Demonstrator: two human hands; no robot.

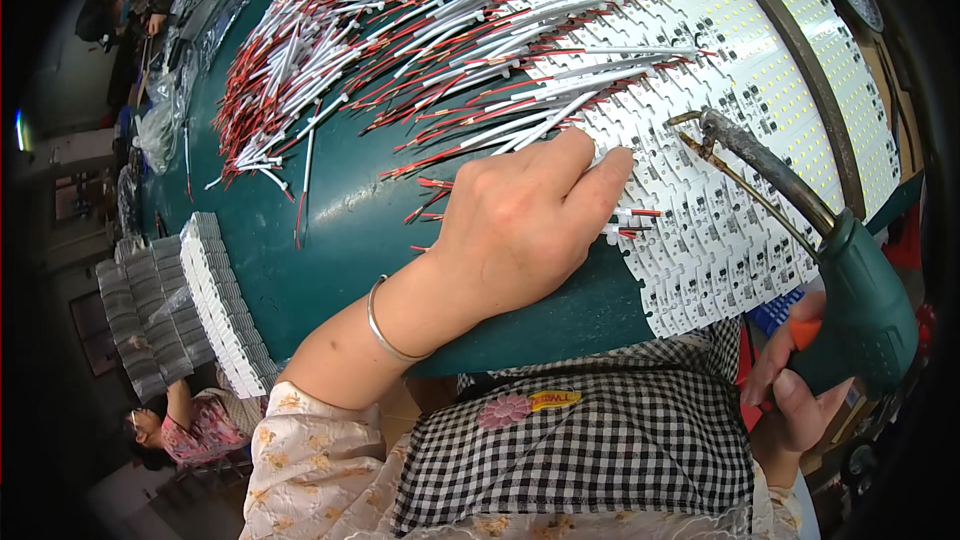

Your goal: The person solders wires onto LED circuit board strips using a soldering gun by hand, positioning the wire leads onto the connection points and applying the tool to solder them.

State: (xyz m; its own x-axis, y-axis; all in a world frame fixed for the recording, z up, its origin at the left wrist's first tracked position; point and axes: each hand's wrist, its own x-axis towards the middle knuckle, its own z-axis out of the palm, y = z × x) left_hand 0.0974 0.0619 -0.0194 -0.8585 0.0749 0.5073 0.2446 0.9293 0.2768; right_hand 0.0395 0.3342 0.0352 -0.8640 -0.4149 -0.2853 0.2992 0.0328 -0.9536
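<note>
seemingly for aiming, the right hand [795,400] wraps the iron [862,305] while the left hand [530,212] curls over wires [640,213], pinch hidden.

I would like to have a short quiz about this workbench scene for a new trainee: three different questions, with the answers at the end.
1. Which tool does the right hand hold?
2. True or false: the dark curved bar lies across the white boards.
3. Choose one. The left hand has at its wrist: (a) a watch; (b) a silver bangle; (c) a ribbon.

Key: 1. a green soldering gun; 2. true; 3. b.
</note>
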